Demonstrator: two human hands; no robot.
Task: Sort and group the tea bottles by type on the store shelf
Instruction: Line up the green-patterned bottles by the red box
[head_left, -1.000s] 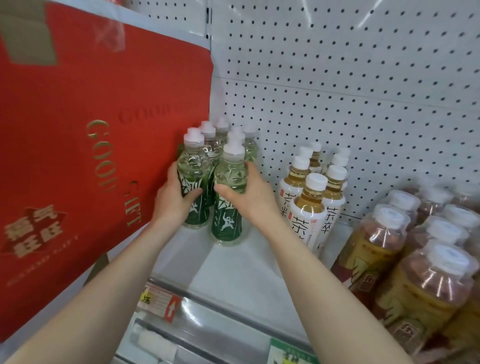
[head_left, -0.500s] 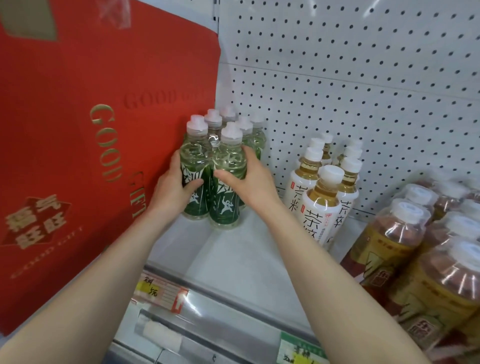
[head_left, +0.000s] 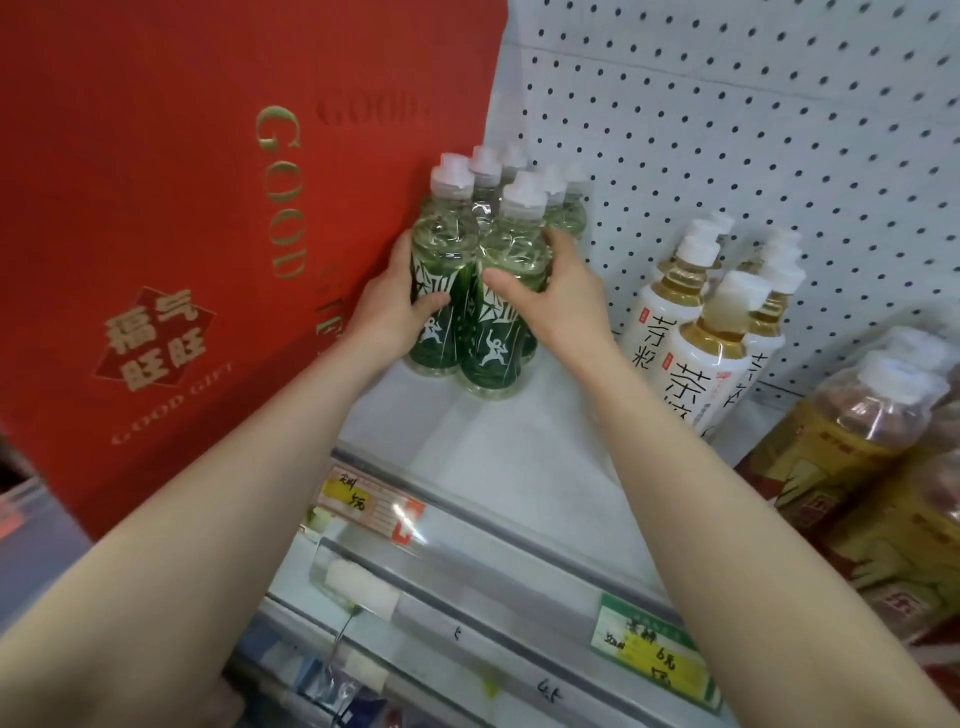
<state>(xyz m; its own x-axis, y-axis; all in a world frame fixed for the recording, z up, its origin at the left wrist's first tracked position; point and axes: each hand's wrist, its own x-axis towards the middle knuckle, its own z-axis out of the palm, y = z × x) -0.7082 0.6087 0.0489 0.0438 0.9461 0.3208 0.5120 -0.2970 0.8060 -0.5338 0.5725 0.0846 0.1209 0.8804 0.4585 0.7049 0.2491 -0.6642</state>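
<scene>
While both arms are reaching over the shelf (head_left: 498, 467), the left hand (head_left: 392, 312) is wrapping around the front-left green tea bottle (head_left: 441, 291), thumb across its label, and the right hand (head_left: 556, 296) is gripping the front-right green bottle (head_left: 501, 332) beside it. These two are standing upright, touching, at the front of a cluster of green bottles (head_left: 566, 213) lining up against the red gift box (head_left: 182, 234). White-labelled tea bottles (head_left: 696, 379) are standing to the right, apart from them, and amber bottles (head_left: 852, 441) are sitting at the far right.
</scene>
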